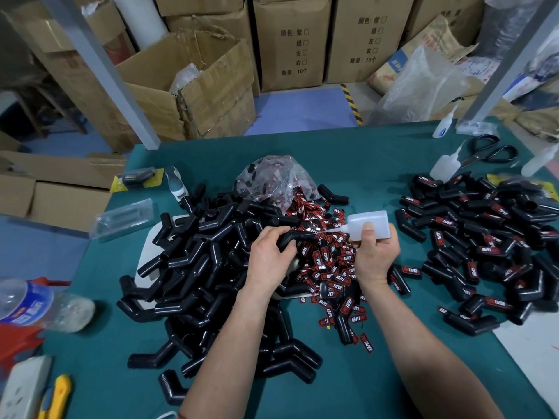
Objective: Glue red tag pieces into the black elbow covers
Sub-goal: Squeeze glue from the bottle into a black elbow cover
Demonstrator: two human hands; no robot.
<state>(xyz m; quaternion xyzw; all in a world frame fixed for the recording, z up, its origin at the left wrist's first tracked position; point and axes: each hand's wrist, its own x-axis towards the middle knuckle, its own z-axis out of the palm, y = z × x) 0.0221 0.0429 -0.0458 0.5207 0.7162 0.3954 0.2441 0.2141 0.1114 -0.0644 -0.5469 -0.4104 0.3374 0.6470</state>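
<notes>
Elbow cover [298, 238], in the head view, is pinched in the curled fingers of the left hand [269, 261] just above the heap of red tags [329, 267]. Its free leg lies roughly level, left to right, and points right at the nozzle of the glue bottle [367, 222], which the right hand [375, 252] grips, thumb on its side. Too hard a squeeze would likely run glue onto the fingers or drip it on the loose tags below, sticking them together.
</notes>
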